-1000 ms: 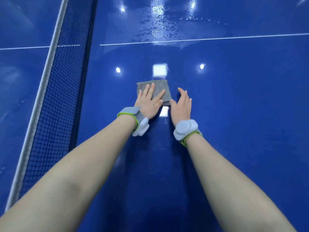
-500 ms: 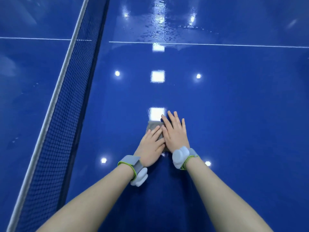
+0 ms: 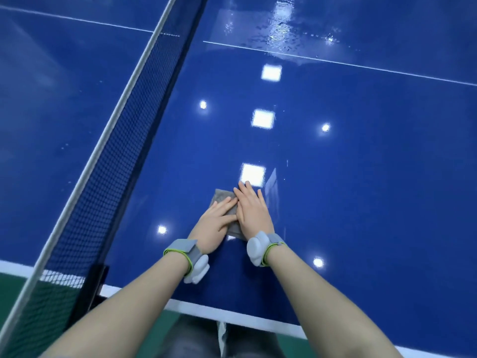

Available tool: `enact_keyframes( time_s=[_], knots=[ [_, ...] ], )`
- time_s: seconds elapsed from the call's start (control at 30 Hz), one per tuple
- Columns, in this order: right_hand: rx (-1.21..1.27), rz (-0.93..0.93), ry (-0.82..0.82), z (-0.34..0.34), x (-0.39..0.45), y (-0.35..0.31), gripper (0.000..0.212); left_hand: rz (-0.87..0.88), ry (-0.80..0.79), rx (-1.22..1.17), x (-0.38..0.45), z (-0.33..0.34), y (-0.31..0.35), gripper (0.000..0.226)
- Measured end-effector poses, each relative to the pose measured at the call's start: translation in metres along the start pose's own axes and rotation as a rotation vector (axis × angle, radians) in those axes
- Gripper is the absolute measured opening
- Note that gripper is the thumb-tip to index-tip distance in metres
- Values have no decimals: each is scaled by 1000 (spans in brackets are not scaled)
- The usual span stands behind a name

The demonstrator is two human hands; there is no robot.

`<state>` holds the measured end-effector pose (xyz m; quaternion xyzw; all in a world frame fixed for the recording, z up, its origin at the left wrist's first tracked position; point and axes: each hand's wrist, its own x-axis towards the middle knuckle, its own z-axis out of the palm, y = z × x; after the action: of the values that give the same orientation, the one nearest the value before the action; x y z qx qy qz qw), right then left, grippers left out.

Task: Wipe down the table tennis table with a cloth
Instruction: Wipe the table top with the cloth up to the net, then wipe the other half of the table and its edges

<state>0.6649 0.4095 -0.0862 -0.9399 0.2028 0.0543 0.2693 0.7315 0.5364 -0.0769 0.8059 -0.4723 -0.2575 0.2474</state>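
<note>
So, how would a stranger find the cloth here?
Start at the net crossing the blue table. To its right, near the white front edge, the left hand and right hand press flat on the cloth, the only grey patch there.

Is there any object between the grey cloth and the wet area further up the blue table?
Nothing visible. Both hands, left hand and right hand, press the grey cloth; only bare blue table lies before the wet patch.

Green floor (image 3: pixel 15 288); ceiling lights mirrored as bright squares.
</note>
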Motion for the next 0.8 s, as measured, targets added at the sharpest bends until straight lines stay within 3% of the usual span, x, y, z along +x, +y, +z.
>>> enact_keyframes(
  time_s=[0.13,0.23,0.37,0.43,0.63,0.8],
  knots=[
    [-19,-47,-27,9,-21,-15,85,-40,-15,35,-30,4,2,53],
    [-22,-33,-16,12,-34,-26,55,-55,-39,60,-45,4,3,51],
    [-19,-9,219,23,-53,-39,31,-64,-47,81,-67,5,6,51],
    [-8,12,259,29,-62,-45,20,-51,-51,91,-79,7,4,51],
    [-166,147,60,45,-91,-81,28,-79,-50,-34,-123,-2,-10,47],
    [-140,272,11,60,-110,-115,28,-158,-42,-149,-155,-15,-14,44]
  ],
)
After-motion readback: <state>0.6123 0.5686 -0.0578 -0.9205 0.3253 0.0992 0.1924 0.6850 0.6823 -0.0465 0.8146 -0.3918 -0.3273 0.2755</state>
